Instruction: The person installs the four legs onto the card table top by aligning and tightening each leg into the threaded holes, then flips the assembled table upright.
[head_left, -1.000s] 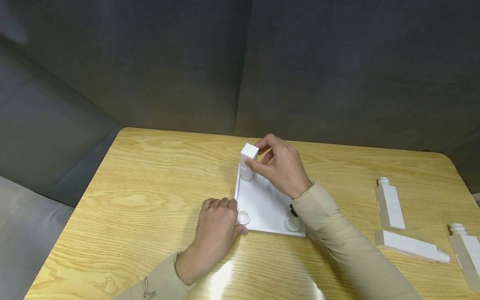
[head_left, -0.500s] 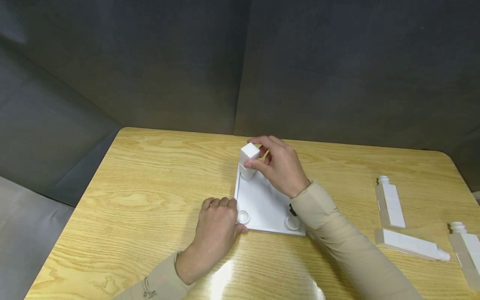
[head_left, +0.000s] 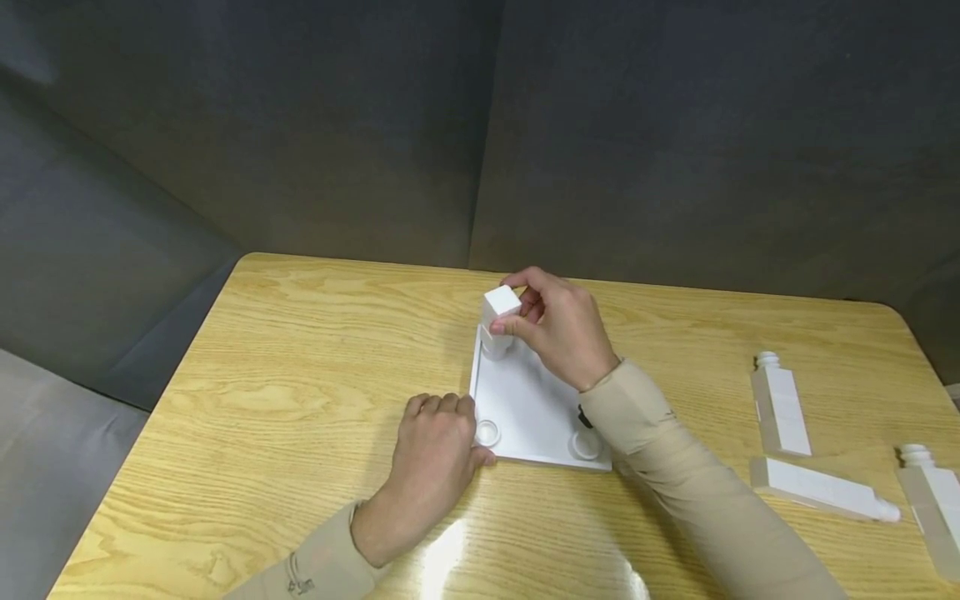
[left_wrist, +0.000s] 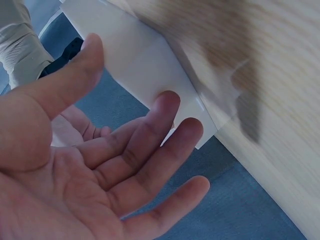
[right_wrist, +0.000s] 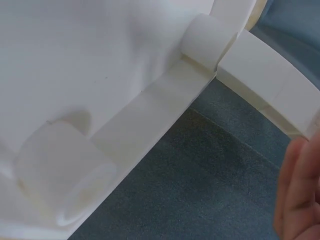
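A white square board (head_left: 528,408) with raised round sockets lies on the table. My left hand (head_left: 435,450) holds its near-left corner, thumb at the near edge and fingers along the left edge. In the left wrist view, the fingertips (left_wrist: 167,102) touch the board's side. My right hand (head_left: 566,329) pinches the upper part of a white square table leg (head_left: 498,315) between thumb and fingers. The leg stands upright in the far-left socket, its lower end hidden inside. In the right wrist view, the leg (right_wrist: 270,80) meets the socket (right_wrist: 207,42) with a thin seam.
Near the board's front edge are two more sockets, one at the left (head_left: 487,432) and one at the right (head_left: 585,445). Three more white legs with threaded ends, including an upright-pointing one (head_left: 782,408), lie on the wooden table (head_left: 300,375) at the right. A dark curtain (head_left: 337,133) hangs behind.
The leg has turned slightly about its upright axis as my right thumb and fingers shifted around it. My left hand and the board have stayed in place.
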